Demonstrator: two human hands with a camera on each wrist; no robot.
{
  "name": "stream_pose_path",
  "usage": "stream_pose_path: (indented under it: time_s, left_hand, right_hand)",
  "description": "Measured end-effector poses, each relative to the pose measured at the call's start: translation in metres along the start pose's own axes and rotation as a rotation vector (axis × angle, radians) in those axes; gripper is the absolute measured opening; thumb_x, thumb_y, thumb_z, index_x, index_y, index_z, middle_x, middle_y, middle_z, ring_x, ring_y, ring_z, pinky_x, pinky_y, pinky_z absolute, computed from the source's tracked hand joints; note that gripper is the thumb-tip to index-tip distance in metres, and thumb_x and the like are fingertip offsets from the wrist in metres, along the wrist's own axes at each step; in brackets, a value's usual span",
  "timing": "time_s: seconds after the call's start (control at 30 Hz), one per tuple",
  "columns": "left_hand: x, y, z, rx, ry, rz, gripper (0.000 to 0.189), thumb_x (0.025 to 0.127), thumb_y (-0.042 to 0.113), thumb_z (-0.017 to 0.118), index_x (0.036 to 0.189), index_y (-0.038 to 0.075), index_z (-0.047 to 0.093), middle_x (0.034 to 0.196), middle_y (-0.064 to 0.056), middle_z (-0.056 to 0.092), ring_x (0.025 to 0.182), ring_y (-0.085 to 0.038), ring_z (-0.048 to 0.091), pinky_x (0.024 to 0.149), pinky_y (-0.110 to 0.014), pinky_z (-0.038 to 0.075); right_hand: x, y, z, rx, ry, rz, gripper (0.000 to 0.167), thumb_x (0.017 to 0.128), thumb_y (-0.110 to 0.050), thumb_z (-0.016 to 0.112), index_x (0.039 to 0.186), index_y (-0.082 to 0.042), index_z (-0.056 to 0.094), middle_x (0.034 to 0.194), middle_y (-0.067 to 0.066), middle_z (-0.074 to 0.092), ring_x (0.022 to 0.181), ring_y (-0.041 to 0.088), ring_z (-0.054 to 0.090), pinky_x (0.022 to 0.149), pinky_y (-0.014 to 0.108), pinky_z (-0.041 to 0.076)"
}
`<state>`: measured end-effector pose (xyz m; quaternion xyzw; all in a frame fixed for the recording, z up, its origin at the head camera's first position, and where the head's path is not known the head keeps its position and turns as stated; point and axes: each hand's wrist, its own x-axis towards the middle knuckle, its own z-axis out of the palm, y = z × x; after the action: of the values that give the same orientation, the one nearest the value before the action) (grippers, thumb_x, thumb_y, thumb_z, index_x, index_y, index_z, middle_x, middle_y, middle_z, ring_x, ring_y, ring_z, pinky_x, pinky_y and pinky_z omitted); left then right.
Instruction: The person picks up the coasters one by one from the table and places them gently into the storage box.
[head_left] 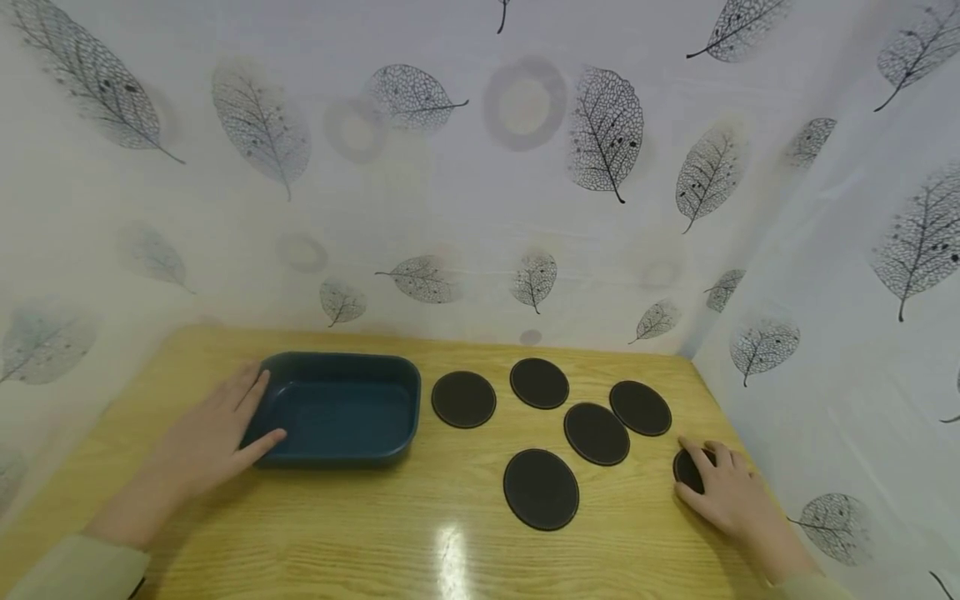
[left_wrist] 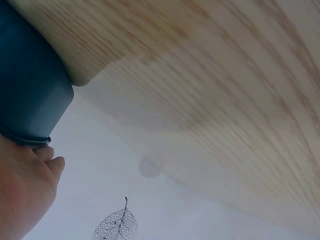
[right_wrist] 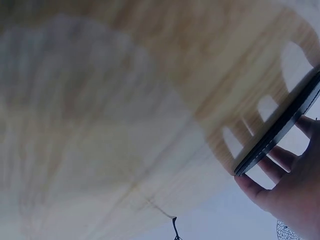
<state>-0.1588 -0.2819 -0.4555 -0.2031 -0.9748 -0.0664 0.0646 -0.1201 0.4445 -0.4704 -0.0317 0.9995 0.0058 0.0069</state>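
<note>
A dark blue rectangular dish (head_left: 337, 417) with raised walls sits on the left of the table. My left hand (head_left: 206, 437) rests over its left rim, fingers extended along the far corner and thumb reaching over the near corner. In the left wrist view, fingertips lie right at the rim of the dish (left_wrist: 35, 85). At the far right, my right hand (head_left: 723, 496) grips a round black coaster (head_left: 687, 473) by its edge, partly covering it. The right wrist view shows this coaster (right_wrist: 280, 131) nearly edge-on, its stitched rim between thumb and fingers.
Several more round black coasters lie flat between the dish and my right hand, among them one beside the dish (head_left: 463, 400) and one nearer the front (head_left: 541, 489). Behind and to the right, a white leaf-patterned curtain (head_left: 465, 208) borders the wooden table (head_left: 360, 533).
</note>
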Motion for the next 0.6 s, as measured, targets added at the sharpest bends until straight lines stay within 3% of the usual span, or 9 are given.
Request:
stream_pose_path:
  time_s: [0.1, 0.23, 0.4, 0.47, 0.6]
  left_hand:
    - [0.0006, 0.0006, -0.0007, -0.001, -0.022, -0.008, 0.1, 0.105, 0.059, 0.055, 0.165, -0.012, 0.017, 0.174, -0.034, 0.013, 0.165, -0.045, 0.006, 0.137, -0.05, 0.001]
    - [0.0016, 0.0019, -0.0011, 0.0, -0.035, -0.01, 0.101, 0.105, 0.06, 0.055, 0.165, -0.013, 0.017, 0.174, -0.034, 0.011, 0.164, -0.048, 0.009, 0.135, -0.059, 0.012]
    - [0.0004, 0.0031, -0.0003, -0.004, -0.033, -0.012, 0.1, 0.106, 0.06, 0.055, 0.165, -0.012, 0.017, 0.174, -0.034, 0.011, 0.163, -0.049, 0.011, 0.133, -0.062, 0.016]
    - [-0.0007, 0.0034, 0.0005, -0.007, -0.013, -0.01, 0.099, 0.106, 0.058, 0.055, 0.165, -0.012, 0.018, 0.174, -0.033, 0.012, 0.164, -0.047, 0.011, 0.135, -0.058, 0.013]
    - [-0.003, 0.0029, 0.0033, -0.01, 0.033, 0.003, 0.096, 0.107, 0.054, 0.056, 0.165, -0.012, 0.017, 0.174, -0.033, 0.011, 0.165, -0.045, 0.008, 0.134, -0.038, -0.01]
  right_hand:
    - [-0.0003, -0.0001, -0.0009, 0.017, 0.016, -0.005, 0.075, 0.096, -0.05, 0.067, 0.154, -0.006, 0.05, 0.138, 0.039, 0.051, 0.12, 0.063, 0.054, 0.087, 0.079, 0.048]
    - [0.0002, 0.0015, -0.0002, 0.043, 0.039, -0.001, 0.072, 0.092, -0.047, 0.07, 0.148, -0.006, 0.054, 0.132, 0.038, 0.053, 0.114, 0.061, 0.056, 0.085, 0.076, 0.049]
    - [0.0027, 0.0046, 0.0021, 0.046, 0.043, 0.008, 0.07, 0.088, -0.046, 0.074, 0.142, -0.006, 0.057, 0.125, 0.037, 0.054, 0.108, 0.058, 0.056, 0.082, 0.073, 0.051]
    - [0.0047, 0.005, 0.0015, 0.042, 0.04, 0.011, 0.071, 0.087, -0.047, 0.075, 0.141, -0.005, 0.058, 0.125, 0.038, 0.053, 0.108, 0.059, 0.055, 0.081, 0.074, 0.051]
    - [0.0095, 0.0035, -0.0012, 0.03, 0.035, 0.011, 0.071, 0.086, -0.048, 0.076, 0.14, -0.006, 0.058, 0.127, 0.039, 0.053, 0.111, 0.061, 0.054, 0.08, 0.077, 0.049]
